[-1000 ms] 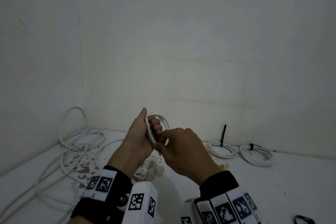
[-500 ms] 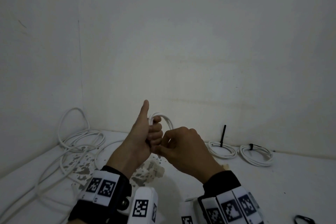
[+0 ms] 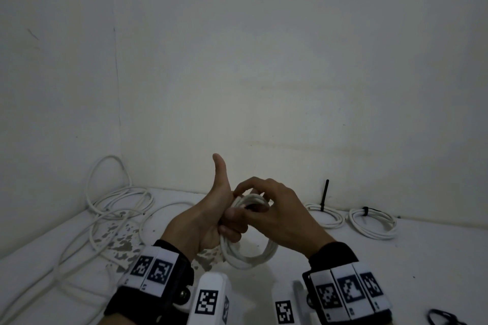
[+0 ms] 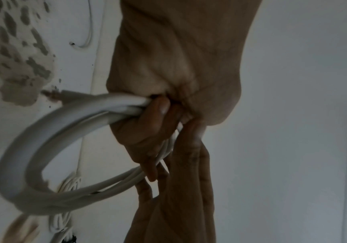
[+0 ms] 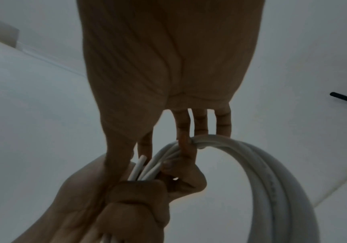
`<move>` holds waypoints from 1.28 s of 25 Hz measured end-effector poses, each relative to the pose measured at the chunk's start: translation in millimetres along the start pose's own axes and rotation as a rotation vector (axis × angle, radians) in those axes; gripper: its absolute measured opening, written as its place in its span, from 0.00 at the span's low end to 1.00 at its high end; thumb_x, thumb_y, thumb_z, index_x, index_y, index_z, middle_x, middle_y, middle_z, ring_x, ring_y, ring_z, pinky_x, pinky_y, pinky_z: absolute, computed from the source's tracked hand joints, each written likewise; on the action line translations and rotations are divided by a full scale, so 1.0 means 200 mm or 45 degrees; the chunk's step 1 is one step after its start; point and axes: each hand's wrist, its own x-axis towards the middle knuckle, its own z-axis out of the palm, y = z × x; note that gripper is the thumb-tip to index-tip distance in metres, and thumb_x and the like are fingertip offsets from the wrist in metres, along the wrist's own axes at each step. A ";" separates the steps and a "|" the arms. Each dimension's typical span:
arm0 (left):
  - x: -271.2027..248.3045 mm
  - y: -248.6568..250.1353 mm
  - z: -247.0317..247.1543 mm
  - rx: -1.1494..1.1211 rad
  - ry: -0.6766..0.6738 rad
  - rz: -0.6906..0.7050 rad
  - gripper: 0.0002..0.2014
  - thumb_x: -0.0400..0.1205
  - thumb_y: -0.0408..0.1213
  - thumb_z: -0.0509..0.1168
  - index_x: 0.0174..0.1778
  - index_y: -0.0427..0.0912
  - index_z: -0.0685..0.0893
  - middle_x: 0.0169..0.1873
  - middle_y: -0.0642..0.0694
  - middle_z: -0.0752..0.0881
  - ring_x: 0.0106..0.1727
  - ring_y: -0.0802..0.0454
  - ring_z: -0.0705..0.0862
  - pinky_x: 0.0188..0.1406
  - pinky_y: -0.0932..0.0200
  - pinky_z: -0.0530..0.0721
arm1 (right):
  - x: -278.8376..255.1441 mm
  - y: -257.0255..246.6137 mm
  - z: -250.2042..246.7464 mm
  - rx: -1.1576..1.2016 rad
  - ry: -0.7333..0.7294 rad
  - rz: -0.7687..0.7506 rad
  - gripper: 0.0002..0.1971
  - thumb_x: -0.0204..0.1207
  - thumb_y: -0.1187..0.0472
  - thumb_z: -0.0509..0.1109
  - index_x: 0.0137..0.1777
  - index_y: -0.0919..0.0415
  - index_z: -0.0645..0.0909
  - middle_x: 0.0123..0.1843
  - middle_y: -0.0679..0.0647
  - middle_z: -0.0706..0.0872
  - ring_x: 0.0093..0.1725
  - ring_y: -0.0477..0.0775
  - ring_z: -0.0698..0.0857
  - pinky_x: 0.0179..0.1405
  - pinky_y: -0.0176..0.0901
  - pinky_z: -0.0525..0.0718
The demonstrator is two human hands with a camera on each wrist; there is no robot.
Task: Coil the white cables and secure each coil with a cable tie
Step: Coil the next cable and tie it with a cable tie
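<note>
**A:** Where's the coil (image 3: 250,258) sitting right now?

**B:** Up off the table (image 3: 396,258), between the wrists. The left hand (image 3: 211,221) has its fingers wrapped round the bundle, thumb up. The right hand (image 3: 277,216) pinches the top strands, and the ring hangs down toward the person.

**A:** Tie next?

**B:** I'd guess so. There's a black loop (image 3: 443,318) at the near right, closer to the right hand, though I can't tell if it's a tie. The tied coils (image 3: 372,221) are back by the wall and the loose cable (image 3: 118,206) is far left.

I see my right hand (image 5: 168,65) with its fingers (image 5: 184,131) holding the top of the white coil (image 5: 272,172). Left of the coil, my left hand (image 5: 116,205) grips its strands, and one cable end (image 5: 141,160) sticks up there.
</note>
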 end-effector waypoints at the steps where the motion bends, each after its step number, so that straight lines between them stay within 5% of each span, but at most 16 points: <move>1: 0.01 0.00 0.00 -0.013 0.007 0.002 0.45 0.58 0.87 0.36 0.21 0.43 0.70 0.15 0.51 0.60 0.15 0.59 0.57 0.16 0.69 0.52 | 0.00 0.01 0.01 -0.033 0.012 0.002 0.05 0.74 0.53 0.78 0.48 0.46 0.86 0.41 0.51 0.87 0.43 0.46 0.81 0.43 0.40 0.79; 4: 0.01 0.00 0.00 -0.014 0.019 0.002 0.43 0.61 0.86 0.39 0.22 0.44 0.67 0.17 0.52 0.60 0.15 0.60 0.55 0.17 0.69 0.50 | 0.01 0.01 0.02 -0.057 0.048 -0.015 0.08 0.75 0.55 0.75 0.40 0.42 0.80 0.40 0.52 0.84 0.40 0.47 0.80 0.42 0.44 0.79; 8: 0.01 0.01 0.01 0.161 -0.029 0.016 0.48 0.65 0.84 0.38 0.22 0.43 0.83 0.24 0.49 0.69 0.22 0.59 0.50 0.19 0.65 0.48 | 0.01 0.01 0.01 0.145 0.130 0.030 0.08 0.78 0.64 0.72 0.39 0.55 0.78 0.35 0.50 0.87 0.34 0.44 0.84 0.36 0.37 0.83; 12: 0.02 0.01 0.02 0.197 0.022 0.018 0.42 0.66 0.84 0.39 0.20 0.47 0.74 0.25 0.50 0.62 0.22 0.59 0.50 0.17 0.65 0.48 | 0.01 0.01 -0.03 0.154 0.080 0.058 0.09 0.77 0.61 0.76 0.38 0.59 0.79 0.36 0.48 0.89 0.40 0.43 0.86 0.42 0.33 0.83; 16: 0.02 0.01 0.03 0.288 0.065 -0.046 0.41 0.64 0.85 0.37 0.20 0.47 0.66 0.25 0.50 0.59 0.22 0.57 0.51 0.15 0.65 0.52 | 0.00 0.02 -0.04 0.195 -0.025 0.095 0.11 0.77 0.59 0.75 0.39 0.61 0.78 0.39 0.49 0.90 0.41 0.45 0.88 0.50 0.41 0.86; 22: 0.04 -0.01 0.07 0.446 0.266 -0.018 0.42 0.68 0.82 0.32 0.31 0.44 0.70 0.18 0.51 0.61 0.20 0.56 0.56 0.19 0.62 0.55 | -0.01 -0.01 -0.01 0.207 -0.110 0.233 0.05 0.81 0.58 0.67 0.48 0.56 0.74 0.42 0.50 0.86 0.33 0.41 0.82 0.31 0.33 0.80; 25: 0.06 -0.02 0.05 0.408 0.335 0.030 0.44 0.69 0.81 0.32 0.31 0.41 0.72 0.16 0.50 0.65 0.18 0.56 0.59 0.20 0.63 0.56 | -0.01 -0.01 0.01 0.217 -0.195 0.218 0.03 0.84 0.58 0.63 0.49 0.54 0.77 0.42 0.51 0.89 0.35 0.45 0.85 0.36 0.38 0.84; 29: 0.08 -0.01 -0.03 0.163 0.255 0.076 0.48 0.71 0.80 0.42 0.55 0.35 0.78 0.21 0.43 0.77 0.19 0.54 0.69 0.18 0.63 0.68 | 0.00 0.02 0.00 0.314 -0.054 0.204 0.07 0.85 0.61 0.67 0.44 0.59 0.80 0.37 0.51 0.88 0.29 0.39 0.79 0.32 0.34 0.76; 32: 0.06 -0.01 -0.04 0.139 0.156 0.056 0.39 0.75 0.75 0.55 0.46 0.37 0.83 0.25 0.42 0.79 0.24 0.50 0.75 0.28 0.57 0.78 | 0.01 0.06 -0.02 0.364 0.165 0.236 0.07 0.84 0.60 0.69 0.43 0.59 0.81 0.38 0.52 0.83 0.28 0.40 0.74 0.30 0.36 0.73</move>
